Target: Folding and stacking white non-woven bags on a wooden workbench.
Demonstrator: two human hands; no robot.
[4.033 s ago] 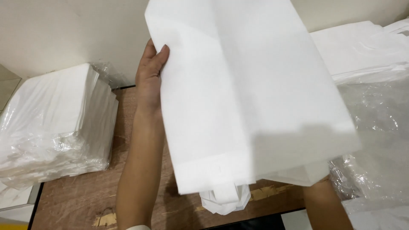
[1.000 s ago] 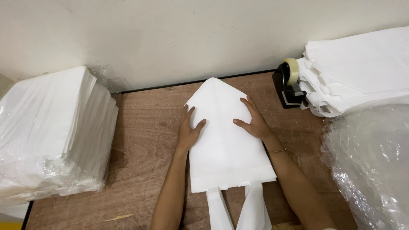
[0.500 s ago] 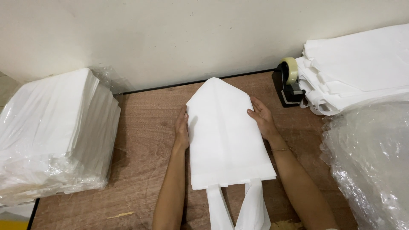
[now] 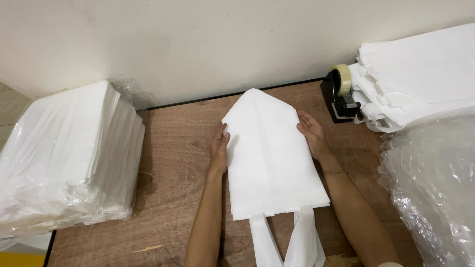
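Now your palms have slid off the white bag [image 4: 269,158] to its side edges: left hand [image 4: 219,146] and right hand [image 4: 311,136] flank it, fingers straight and together, gripping nothing. It lies flat mid-worktop [image 4: 168,168], handles toward you. Wrapped white stack [image 4: 64,153] left; tape dispenser [image 4: 339,96] and loose bags [image 4: 420,74] right.
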